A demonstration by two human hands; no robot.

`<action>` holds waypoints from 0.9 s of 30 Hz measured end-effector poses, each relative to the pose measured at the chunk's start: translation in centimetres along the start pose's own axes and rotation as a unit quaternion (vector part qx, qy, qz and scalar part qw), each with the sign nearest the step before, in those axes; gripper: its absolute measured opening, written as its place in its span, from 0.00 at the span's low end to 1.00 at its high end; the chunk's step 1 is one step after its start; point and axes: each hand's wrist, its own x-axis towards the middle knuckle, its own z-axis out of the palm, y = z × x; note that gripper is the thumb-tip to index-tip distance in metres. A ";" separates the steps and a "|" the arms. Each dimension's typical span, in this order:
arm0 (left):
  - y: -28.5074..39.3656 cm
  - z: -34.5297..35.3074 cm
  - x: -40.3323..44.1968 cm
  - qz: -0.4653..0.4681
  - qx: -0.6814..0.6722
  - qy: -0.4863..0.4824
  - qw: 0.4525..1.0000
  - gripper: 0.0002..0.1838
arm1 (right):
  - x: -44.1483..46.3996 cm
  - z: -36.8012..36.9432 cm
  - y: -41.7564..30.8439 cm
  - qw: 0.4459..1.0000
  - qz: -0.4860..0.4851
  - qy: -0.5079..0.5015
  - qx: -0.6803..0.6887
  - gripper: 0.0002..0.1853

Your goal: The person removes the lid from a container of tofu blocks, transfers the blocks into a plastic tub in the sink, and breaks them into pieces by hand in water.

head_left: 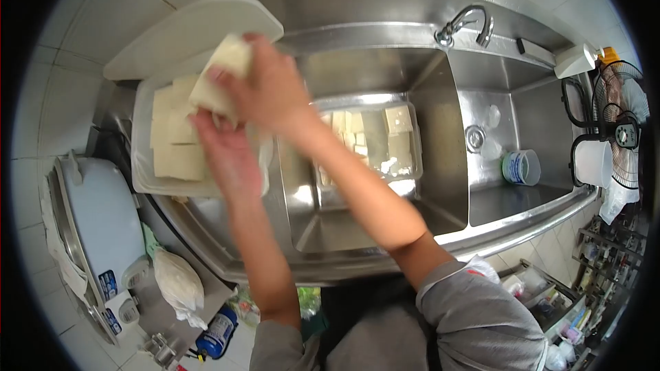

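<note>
A pale, cream-coloured block [227,62] is held up over a white tray. My right hand [271,89] grips its upper right side, with the thumb across its face. Under its lower edge is my left hand [227,154], fingers curled against the block and slightly blurred. The white tray [265,175] beneath holds several flat pale blocks [180,161] laid close together. To the right, in the large sink basin, a clear container [419,158] holds more pale pieces [397,120], some cut small, in liquid.
A white lid [196,24] leans behind the tray. The faucet [467,24] stands at the back. A small tub [521,167] sits in the right basin. At far right is a fan [622,134]; a tied white bag [179,278] lies at lower left.
</note>
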 end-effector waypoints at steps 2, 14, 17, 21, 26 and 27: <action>-2.3 3.0 -1.7 0.078 0.174 -0.059 0.980 0.33 | 1.1 -3.7 3.9 0.978 0.100 -0.073 0.170 0.28; -37.4 1.5 -10.8 -0.265 0.310 -0.242 0.881 0.43 | -13.1 -11.4 35.2 0.843 0.503 0.032 0.186 0.46; -41.7 0.3 -12.1 -0.327 0.293 -0.279 0.854 0.43 | -15.4 -10.7 39.6 0.832 0.547 0.041 0.089 0.44; -46.0 0.2 -11.4 -0.366 0.300 -0.305 0.826 0.40 | -16.0 -9.8 43.2 0.845 0.518 0.126 0.047 0.35; -47.3 2.0 -11.5 -0.347 0.329 -0.294 0.828 0.39 | -15.9 -9.4 44.8 0.876 0.446 0.177 -0.051 0.32; -46.9 2.1 -11.4 -0.352 0.330 -0.294 0.825 0.39 | -16.0 -9.2 44.4 0.883 0.430 0.170 -0.078 0.31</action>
